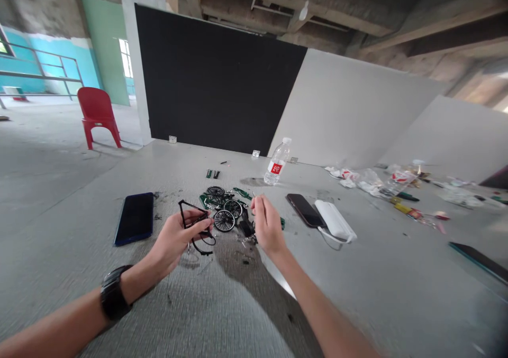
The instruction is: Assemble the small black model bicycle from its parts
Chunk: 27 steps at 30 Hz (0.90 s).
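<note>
My left hand (172, 237) pinches a small black model bicycle frame (183, 213) between thumb and fingers, raised a little above the grey surface. My right hand (270, 226) is closed in a pinch to the right of it. A tiny thin tip shows at its fingertips, too small to name. Between and beyond both hands lies a pile of model bicycle parts, with spoked black wheels (224, 221), green pieces (242, 193) and a black part (246, 228). Two small dark green parts (212, 174) lie apart, farther back.
A dark tablet or phone (135, 218) lies at left. On the right are a phone (305, 210), a white power bank (335, 220) with a cable, and scattered litter (373, 181). A water bottle (278, 162) stands before the black panel (214, 77). A red chair (96, 109) is farther off.
</note>
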{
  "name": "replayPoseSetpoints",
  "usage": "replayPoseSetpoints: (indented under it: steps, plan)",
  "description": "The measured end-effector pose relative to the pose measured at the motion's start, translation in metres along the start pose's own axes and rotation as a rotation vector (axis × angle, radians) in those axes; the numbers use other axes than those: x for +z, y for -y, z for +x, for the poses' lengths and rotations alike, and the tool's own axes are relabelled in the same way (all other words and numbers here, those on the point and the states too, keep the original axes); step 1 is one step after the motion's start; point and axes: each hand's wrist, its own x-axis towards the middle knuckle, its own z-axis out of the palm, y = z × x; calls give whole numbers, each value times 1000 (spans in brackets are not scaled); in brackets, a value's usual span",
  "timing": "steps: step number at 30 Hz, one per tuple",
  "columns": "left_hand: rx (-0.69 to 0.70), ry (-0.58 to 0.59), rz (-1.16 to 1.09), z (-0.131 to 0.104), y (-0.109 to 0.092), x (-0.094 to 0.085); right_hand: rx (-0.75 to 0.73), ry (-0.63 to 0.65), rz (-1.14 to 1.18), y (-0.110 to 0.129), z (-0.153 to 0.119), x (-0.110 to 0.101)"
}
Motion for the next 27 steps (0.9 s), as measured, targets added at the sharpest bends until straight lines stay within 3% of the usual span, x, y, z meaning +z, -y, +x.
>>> replayPoseSetpoints:
  steps: [4, 10, 16, 22, 27]
  plan:
    - [-26, 26, -29, -1, -1, 0, -91, -19, -455, -20, 18, -29]
    - [-62, 6, -71, -1, -2, -1, -125, 95, -536, -45, 28, -52]
    - [-88, 6, -104, 1, -1, -2, -148, 247, -507, -34, 21, -45]
    - [-103, 9, -67, 1, 0, -3, -102, 493, -455, -23, 12, -32]
    - [-125, -3, -70, 0, -2, -3, -70, 477, -511, -25, 12, -31]
